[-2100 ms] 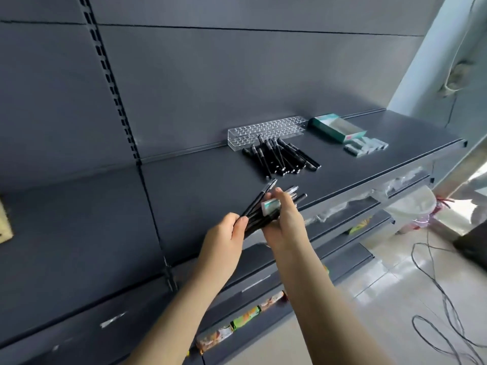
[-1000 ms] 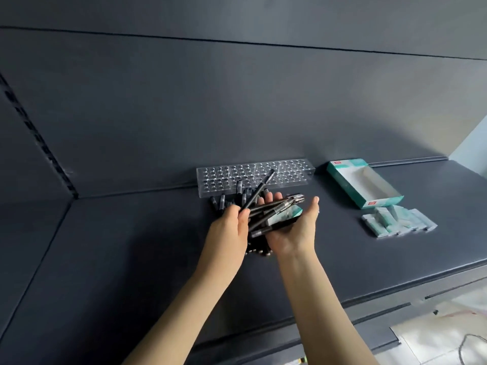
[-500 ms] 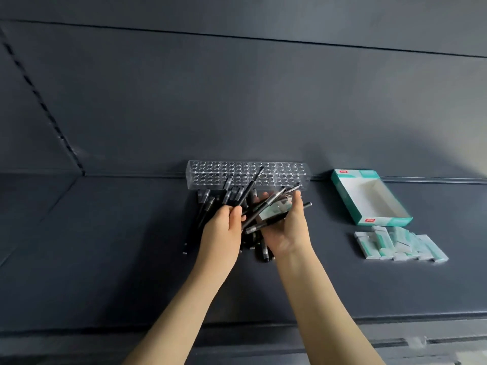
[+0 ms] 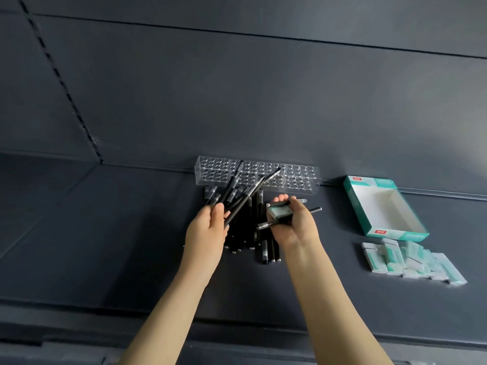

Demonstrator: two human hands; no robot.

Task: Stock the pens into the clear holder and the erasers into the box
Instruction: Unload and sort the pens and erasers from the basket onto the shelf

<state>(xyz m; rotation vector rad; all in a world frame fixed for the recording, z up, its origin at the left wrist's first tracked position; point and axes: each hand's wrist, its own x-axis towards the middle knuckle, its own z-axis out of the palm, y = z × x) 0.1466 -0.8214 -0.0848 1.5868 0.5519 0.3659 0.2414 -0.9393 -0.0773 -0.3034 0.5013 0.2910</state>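
A clear holder [image 4: 297,177] with rows of holes lies along the back of the dark shelf. Below it is a pile of black pens [image 4: 259,248]. My left hand [image 4: 208,233] grips a bunch of black pens [image 4: 242,198] whose tips point up over the holder. My right hand [image 4: 292,225] holds two pens [image 4: 315,209] and a white and teal eraser [image 4: 279,212] just right of the pile. An open teal box [image 4: 411,234] lies empty at the right, with a heap of erasers [image 4: 411,262] in front of it.
The grey shelf [image 4: 105,233] runs wide to the left and toward its front edge [image 4: 79,309]. A dark back panel [image 4: 237,101] rises straight behind the holder, with a slotted upright [image 4: 66,93] at the left.
The bunch has split: my left hand now has most of the pens, my right hand keeps two pens and the eraser and has drawn a little to the right. The view moved closer.
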